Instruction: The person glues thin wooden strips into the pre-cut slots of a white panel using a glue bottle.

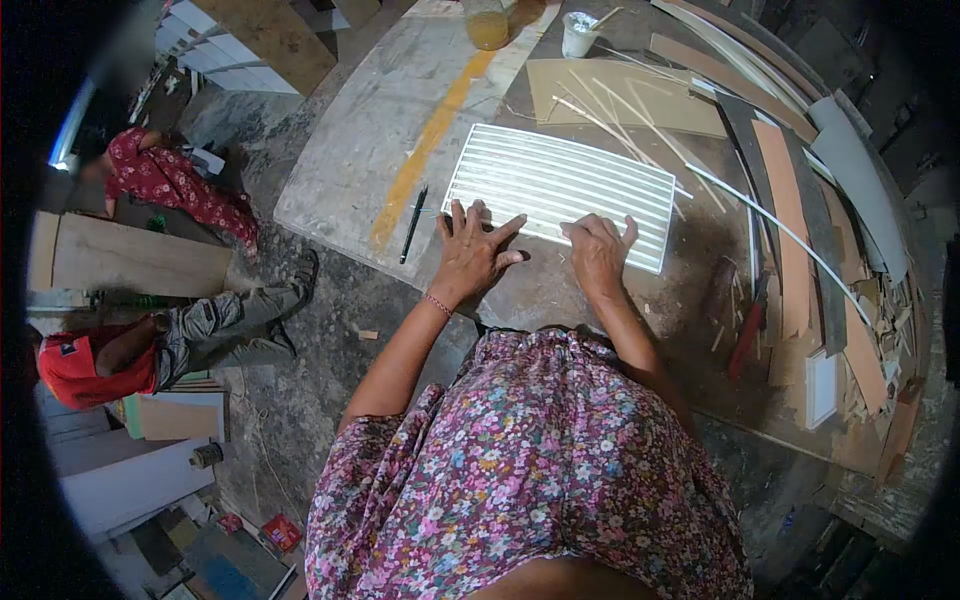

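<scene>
A white slatted panel (560,185) lies flat on the worktable, its pale strips running lengthwise in parallel rows. My left hand (473,252) rests with spread fingers over the panel's near edge, fingertips touching it toward the left end. Farther right along that same edge, my right hand (599,252) has its fingers bent down, thumb and forefinger close together against the panel. Whatever may be between those fingertips is too small to make out. A black pen (414,225) lies just left of the panel.
Thin sticks (615,120) lie across a brown board (640,95) behind the panel. A white cup (578,36) and a jar (488,28) stand at the back. Long strips (785,230) and a red-handled tool (748,325) lie rightward. Two people (180,185) (110,355) are at left.
</scene>
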